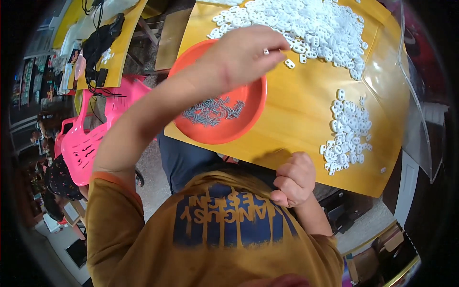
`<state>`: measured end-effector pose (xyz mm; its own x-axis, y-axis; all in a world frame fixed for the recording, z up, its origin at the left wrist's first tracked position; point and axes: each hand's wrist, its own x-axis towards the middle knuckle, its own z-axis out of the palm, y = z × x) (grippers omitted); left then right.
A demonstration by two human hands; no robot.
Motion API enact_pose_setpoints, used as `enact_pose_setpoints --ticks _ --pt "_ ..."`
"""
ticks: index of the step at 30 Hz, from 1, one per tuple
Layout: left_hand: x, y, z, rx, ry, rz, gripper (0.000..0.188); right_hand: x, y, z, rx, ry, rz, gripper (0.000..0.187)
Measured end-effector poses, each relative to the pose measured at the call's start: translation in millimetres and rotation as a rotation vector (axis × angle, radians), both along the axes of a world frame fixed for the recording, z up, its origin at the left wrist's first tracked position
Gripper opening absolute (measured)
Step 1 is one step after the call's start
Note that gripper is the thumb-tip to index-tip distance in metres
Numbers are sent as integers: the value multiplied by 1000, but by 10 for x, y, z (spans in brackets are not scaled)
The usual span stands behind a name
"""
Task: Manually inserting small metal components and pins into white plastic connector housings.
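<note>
My left hand (pixel 256 52) reaches across an orange basin (pixel 256 103) toward a large pile of small white plastic pieces with two holes each (pixel 315 26). Its thumb and fingers are curled, and one small white two-hole plastic piece (pixel 266 51) shows between them. Grey screws (pixel 213 112) lie heaped in the bottom of the basin, partly under my forearm. Close to my chest, at the table's near edge, my right hand (pixel 294 179) is closed in a fist. What it holds, if anything, is hidden by the fingers.
A smaller pile of white pieces (pixel 348 134) lies on the right of the yellow table (pixel 291 110). Clear plastic sheeting (pixel 389 67) covers the right side. To the left stand a pink plastic chair (pixel 88 148) and another yellow table (pixel 122 48) with a black cloth and cables.
</note>
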<state>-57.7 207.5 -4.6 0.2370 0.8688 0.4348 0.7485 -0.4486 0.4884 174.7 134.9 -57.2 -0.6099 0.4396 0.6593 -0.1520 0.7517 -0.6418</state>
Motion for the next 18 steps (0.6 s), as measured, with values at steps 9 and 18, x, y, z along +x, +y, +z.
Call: enact_pose_setpoints --ticks 9,18 --pt "205 89 -155 -166 426 -24 9 24 14 -9 0 40 -3 36" --pt "162 250 -376 -179 426 -61 10 58 17 -30 -3 12 20 37"
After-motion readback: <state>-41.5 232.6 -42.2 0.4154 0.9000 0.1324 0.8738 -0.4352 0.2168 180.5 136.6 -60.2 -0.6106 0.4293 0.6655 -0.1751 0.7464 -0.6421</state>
